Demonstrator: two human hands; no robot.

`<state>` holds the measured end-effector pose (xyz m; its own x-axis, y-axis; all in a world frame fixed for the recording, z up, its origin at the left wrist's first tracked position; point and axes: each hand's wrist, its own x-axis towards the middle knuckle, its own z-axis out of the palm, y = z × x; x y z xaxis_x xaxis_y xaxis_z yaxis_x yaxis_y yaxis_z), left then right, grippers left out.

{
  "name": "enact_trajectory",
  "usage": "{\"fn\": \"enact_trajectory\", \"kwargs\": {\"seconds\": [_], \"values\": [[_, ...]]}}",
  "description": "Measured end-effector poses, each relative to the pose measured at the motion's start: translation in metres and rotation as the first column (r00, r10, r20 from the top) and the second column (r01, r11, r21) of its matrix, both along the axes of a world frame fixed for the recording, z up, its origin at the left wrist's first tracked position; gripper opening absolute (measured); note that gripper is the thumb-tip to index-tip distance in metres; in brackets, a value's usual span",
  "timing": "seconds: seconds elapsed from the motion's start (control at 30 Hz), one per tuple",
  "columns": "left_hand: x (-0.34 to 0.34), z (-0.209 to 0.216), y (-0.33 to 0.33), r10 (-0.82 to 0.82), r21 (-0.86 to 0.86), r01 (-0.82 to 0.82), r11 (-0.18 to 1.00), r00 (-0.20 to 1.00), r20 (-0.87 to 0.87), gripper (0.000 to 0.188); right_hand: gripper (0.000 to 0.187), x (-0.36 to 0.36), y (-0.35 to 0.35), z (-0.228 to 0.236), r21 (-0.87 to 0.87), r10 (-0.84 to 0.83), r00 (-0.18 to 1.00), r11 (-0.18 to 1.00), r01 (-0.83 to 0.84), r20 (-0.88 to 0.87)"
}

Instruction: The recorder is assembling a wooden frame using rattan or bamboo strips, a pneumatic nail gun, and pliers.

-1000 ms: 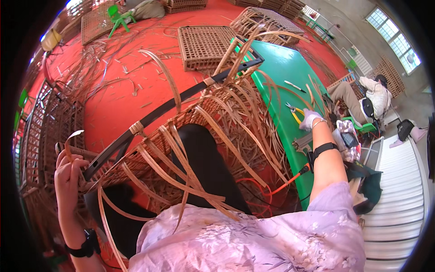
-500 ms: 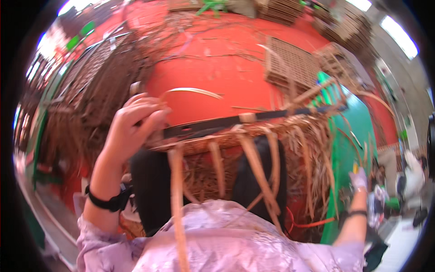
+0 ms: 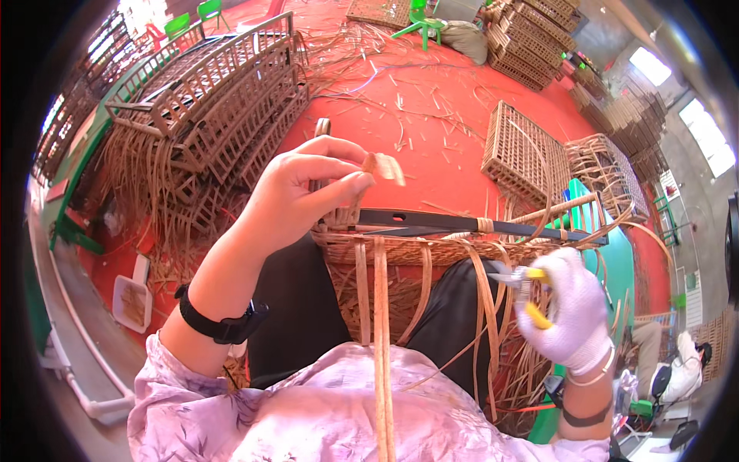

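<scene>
A red floor (image 3: 454, 181), littered with thin offcuts, spreads under everything. At left stands a bulky stack of barred frames (image 3: 223, 108), fringed with loose strands. The green desk (image 3: 622, 266) lies at the right, partly behind the right hand (image 3: 576, 312). A low lattice basket (image 3: 527, 150) sits on the floor beyond the work, its openings square.

The woven piece (image 3: 431, 252) rests across the person's dark-clothed thighs, its long axis running left to right, dipping slightly to the right. A straight, smooth black bar (image 3: 439, 222) follows its far edge. Flat, fibrous brown strips (image 3: 382, 331) hang from it toward the person; the longest cross the gap between the knees and lie over the floral top, covering parts of the weave.

The right hand, in a white knitted glove, is wrapped around pliers (image 3: 526, 289) with yellow handles; their metal nose points left, near a hanging strip, the jaws slightly parted. The bare left hand (image 3: 296, 189), above the piece's left end, pinches a tan strip (image 3: 390, 169) between thumb and fingers, its blurred pale tip pointing right.
</scene>
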<state>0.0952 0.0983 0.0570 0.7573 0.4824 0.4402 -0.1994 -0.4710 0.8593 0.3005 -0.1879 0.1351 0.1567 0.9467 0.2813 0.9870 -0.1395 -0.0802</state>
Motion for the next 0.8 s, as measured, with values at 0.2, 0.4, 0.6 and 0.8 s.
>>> {"fn": "enact_trajectory", "kwargs": {"seconds": [0.2, 0.4, 0.6, 0.8], "values": [[-0.001, 0.006, -0.008, 0.014, 0.062, -0.016, 0.998, 1.000, 0.024, 0.013, 0.040, -0.020, 0.074, -0.005, -0.165, 0.046, 0.995, 0.986, -0.031, 0.088], [-0.003, 0.002, -0.010, 0.040, 0.082, -0.047, 0.995, 0.995, 0.090, 0.014, 0.047, -0.032, 0.111, -0.006, -0.325, 0.015, 0.987, 0.945, 0.039, 0.161], [-0.004, -0.004, -0.006, 0.024, 0.061, -0.032, 0.998, 0.992, 0.121, 0.015, 0.048, -0.043, 0.128, 0.000, -0.421, 0.066, 0.964, 0.906, 0.051, 0.258], [-0.002, -0.006, -0.005, 0.010, 0.043, -0.016, 0.999, 0.991, 0.134, 0.014, 0.048, -0.045, 0.133, 0.001, -0.437, 0.086, 0.951, 0.898, 0.055, 0.297]]}}
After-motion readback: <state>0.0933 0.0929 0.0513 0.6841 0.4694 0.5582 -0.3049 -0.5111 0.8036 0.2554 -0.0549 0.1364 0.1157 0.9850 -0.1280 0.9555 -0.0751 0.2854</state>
